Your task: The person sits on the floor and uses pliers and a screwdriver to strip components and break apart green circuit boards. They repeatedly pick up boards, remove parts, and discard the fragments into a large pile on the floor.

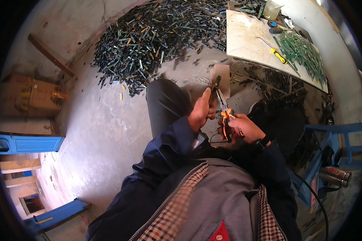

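My left hand (pixel 203 109) is closed, thumb up, around the lower end of a narrow dark strip (pixel 216 82) that looks like a piece of circuit board. In my right hand (pixel 247 127) are pliers (pixel 228 116) with orange and black handles. Their jaws point up and left and reach the strip's lower part; whether they grip it I cannot tell. Beneath the strip lies a piece of brown cardboard (pixel 225 71) on the floor. Pale thin curled bits (pixel 202 80) are scattered just left of it.
A large heap of dark narrow strips (pixel 149 40) covers the far floor. At the far right, a white board (pixel 247 34) bears a yellow-black screwdriver (pixel 278 56), green strips (pixel 303 52) and a tape roll (pixel 272 24). A cardboard box (pixel 30 96) stands left; a metal flask (pixel 334 176) lies right.
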{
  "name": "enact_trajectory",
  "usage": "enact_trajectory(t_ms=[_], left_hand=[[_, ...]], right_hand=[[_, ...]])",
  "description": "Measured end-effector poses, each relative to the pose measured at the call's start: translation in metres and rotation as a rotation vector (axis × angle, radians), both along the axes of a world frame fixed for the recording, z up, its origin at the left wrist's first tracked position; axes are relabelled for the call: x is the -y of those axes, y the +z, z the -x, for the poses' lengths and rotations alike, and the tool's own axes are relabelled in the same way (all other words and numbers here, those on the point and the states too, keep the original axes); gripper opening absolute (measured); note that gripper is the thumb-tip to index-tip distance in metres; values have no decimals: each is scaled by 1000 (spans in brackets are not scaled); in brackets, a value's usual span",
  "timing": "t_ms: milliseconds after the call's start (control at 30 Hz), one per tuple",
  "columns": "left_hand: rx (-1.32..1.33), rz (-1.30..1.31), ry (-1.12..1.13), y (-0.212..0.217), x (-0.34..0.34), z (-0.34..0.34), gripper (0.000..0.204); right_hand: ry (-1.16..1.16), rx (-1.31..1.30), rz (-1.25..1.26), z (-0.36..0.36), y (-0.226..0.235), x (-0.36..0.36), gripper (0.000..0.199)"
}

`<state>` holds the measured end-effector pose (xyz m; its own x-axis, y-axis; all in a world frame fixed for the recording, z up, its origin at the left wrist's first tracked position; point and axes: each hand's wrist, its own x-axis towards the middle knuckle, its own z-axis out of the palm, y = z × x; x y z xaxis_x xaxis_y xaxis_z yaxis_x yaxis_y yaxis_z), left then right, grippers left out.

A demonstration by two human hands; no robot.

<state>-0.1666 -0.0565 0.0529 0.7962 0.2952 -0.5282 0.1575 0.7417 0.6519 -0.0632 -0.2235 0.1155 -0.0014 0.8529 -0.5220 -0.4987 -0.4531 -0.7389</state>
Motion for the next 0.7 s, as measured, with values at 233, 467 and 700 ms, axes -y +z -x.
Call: enact_trajectory(t_ms=[233, 467, 700], left_hand=[[-18, -102, 6, 1, 5, 0, 56], [-64, -128, 16, -3, 7, -4, 56], [-60, -238, -6, -2, 12, -4, 58]], right_hand=[[-10, -22, -15, -1, -3, 0, 36], [-25, -44, -19, -1, -9, 1, 38], [-42, -73, -6, 2, -11, -2, 37]])
